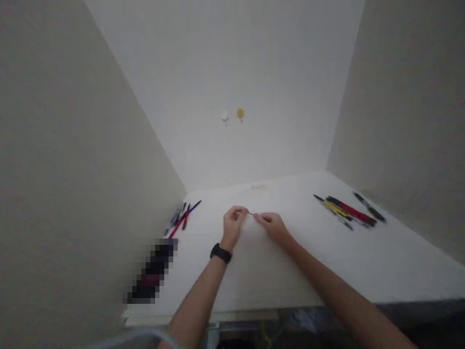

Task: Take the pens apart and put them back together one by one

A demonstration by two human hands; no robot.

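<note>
Above the middle of the white table [286, 276], my two hands meet fingertip to fingertip. A short, thin, dark stick-like piece [251, 213] spans the small gap between them; it is too small to tell its kind. My left hand [232, 225], with a black watch [221, 253] at the wrist, pinches one end of it. The other end is pinched by my right hand [273, 225], which comes in from the right. Both hands are closed, thumb against finger, and the fingertips hide the ends of the piece.
Several pens, among them a yellow pen [336, 209] and a red pen [354, 212], lie at the right. More pens [185, 218] lie at the left, behind a pixelated dark patch [152, 271]. White walls enclose the table; two small hooks [240, 113] hang on the back wall.
</note>
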